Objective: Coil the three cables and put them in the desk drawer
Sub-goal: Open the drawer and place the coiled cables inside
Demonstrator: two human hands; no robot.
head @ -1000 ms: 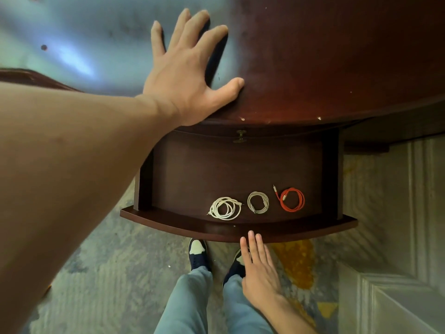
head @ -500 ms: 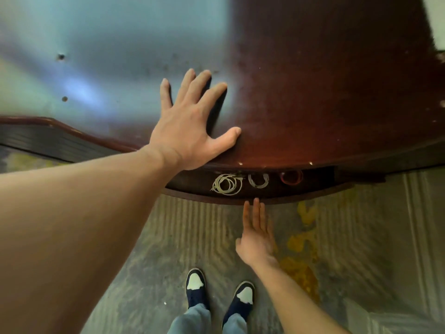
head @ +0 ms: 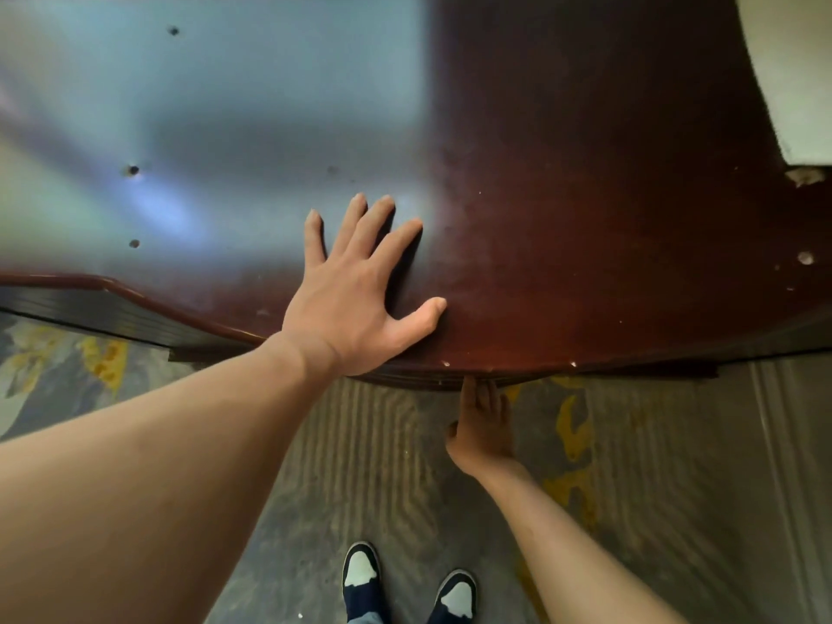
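Observation:
The dark wooden desk (head: 608,240) fills the upper part of the view. Its drawer (head: 450,381) is pushed in, with only the curved front edge showing under the desk lip. The three coiled cables are hidden inside it. My left hand (head: 355,304) lies flat on the desk top near the front edge, fingers spread, holding nothing. My right hand (head: 484,425) is below the desk edge, fingers straight and together, with the fingertips touching the drawer front.
A pale wall or panel (head: 792,74) shows at the top right corner. Patterned grey and yellow carpet (head: 653,511) covers the floor. My two dark and white shoes (head: 405,583) stand below the desk edge.
The drawer has slid from fully open to shut, pushed by my right hand. The three coiled cables went out of sight inside it. My left hand stayed flat on the desk.

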